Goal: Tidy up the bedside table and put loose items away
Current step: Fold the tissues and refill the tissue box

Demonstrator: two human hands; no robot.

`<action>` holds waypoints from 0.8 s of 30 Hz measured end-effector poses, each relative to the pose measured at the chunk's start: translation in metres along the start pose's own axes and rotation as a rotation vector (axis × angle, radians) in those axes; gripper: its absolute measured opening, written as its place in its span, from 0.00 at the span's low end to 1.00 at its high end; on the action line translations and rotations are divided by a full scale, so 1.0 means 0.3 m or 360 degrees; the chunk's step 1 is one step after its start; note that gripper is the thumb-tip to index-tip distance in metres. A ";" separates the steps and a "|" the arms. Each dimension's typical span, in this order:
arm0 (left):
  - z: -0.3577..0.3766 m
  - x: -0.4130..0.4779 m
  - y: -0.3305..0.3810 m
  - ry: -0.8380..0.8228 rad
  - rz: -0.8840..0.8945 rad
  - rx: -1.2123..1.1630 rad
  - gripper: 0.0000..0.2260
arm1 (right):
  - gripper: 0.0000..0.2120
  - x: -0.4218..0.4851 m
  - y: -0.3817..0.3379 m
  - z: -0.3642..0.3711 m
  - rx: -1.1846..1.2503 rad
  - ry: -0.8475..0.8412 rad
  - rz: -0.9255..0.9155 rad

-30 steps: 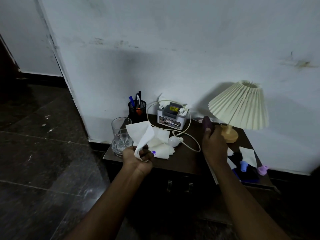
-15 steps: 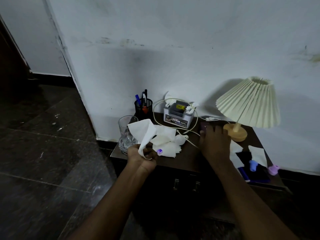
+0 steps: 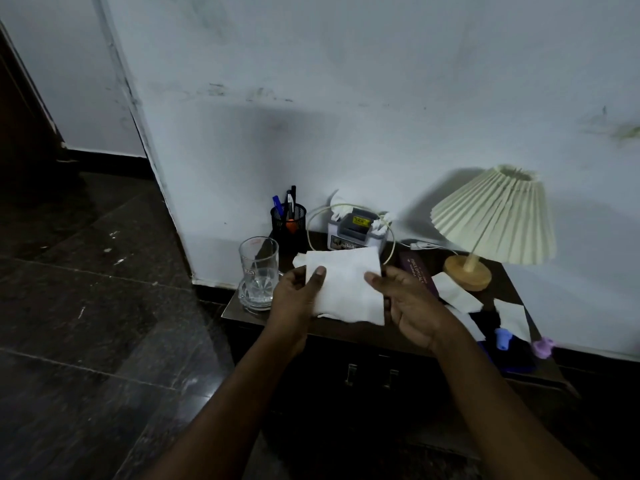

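1. With the sheet stretched flat between both hands, I read this as the fold step. My left hand [image 3: 298, 296] pinches the left edge of the tissue [image 3: 346, 289], thumb on top. My right hand [image 3: 412, 306] pinches the right edge the same way. Both sets of fingers are grasping it and nothing else.
2. The tissue sits between my two thumbs and looks lifted clear of the front of the counter [image 3: 346, 332]. I'm probably holding it wide so I can fold it square rather than ball it up.
3. The glass [image 3: 258, 271] stands upright just left of my left hand. It's a knock risk.
4. To the right of my right hand, a purple case [image 3: 417, 271] lies flat. More loose tissues [image 3: 453, 292] lie beyond it, not yet put away.
5. Along the back by the wall are the pen holder [image 3: 288, 220] and a grey box [image 3: 356, 230] with a white cable [image 3: 311, 223] looped round it. The lamp [image 3: 491, 216] is at far right.
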State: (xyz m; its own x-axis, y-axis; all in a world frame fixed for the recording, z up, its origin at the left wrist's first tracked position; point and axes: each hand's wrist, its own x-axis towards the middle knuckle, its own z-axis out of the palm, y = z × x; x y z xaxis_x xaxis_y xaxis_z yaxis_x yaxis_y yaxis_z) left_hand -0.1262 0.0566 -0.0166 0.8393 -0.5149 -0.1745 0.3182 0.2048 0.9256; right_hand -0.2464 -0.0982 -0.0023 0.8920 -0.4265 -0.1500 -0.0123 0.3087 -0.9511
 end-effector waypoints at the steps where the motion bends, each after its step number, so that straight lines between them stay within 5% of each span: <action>1: -0.005 0.000 0.004 -0.0111 -0.0017 -0.0025 0.12 | 0.18 0.005 0.006 -0.010 -0.0037 0.0050 -0.0032; 4: -0.026 0.007 0.004 -0.0294 -0.0033 0.0065 0.13 | 0.18 0.009 0.015 -0.024 -0.0183 0.0154 -0.0096; 8: -0.038 0.014 0.006 -0.0210 0.0008 0.0124 0.07 | 0.15 0.001 0.010 -0.028 -0.0118 0.0246 -0.0153; 14: -0.039 0.001 0.015 -0.0204 -0.0002 0.0129 0.05 | 0.15 -0.038 -0.023 -0.045 -0.0150 0.0118 -0.0259; 19: -0.017 0.003 0.002 -0.0214 -0.0070 0.0077 0.08 | 0.16 -0.051 -0.046 -0.080 0.0183 -0.0051 -0.0100; 24: 0.030 -0.001 -0.012 -0.0329 -0.0112 0.0145 0.10 | 0.10 -0.022 -0.007 -0.109 -0.0565 0.0152 -0.0159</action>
State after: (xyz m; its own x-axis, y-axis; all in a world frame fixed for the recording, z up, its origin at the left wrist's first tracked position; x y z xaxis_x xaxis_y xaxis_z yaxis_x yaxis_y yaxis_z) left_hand -0.1315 0.0485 -0.0170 0.7053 -0.6867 -0.1758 0.3237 0.0913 0.9417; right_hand -0.2670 -0.1240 -0.0081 0.8508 -0.5221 -0.0604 -0.0982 -0.0449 -0.9942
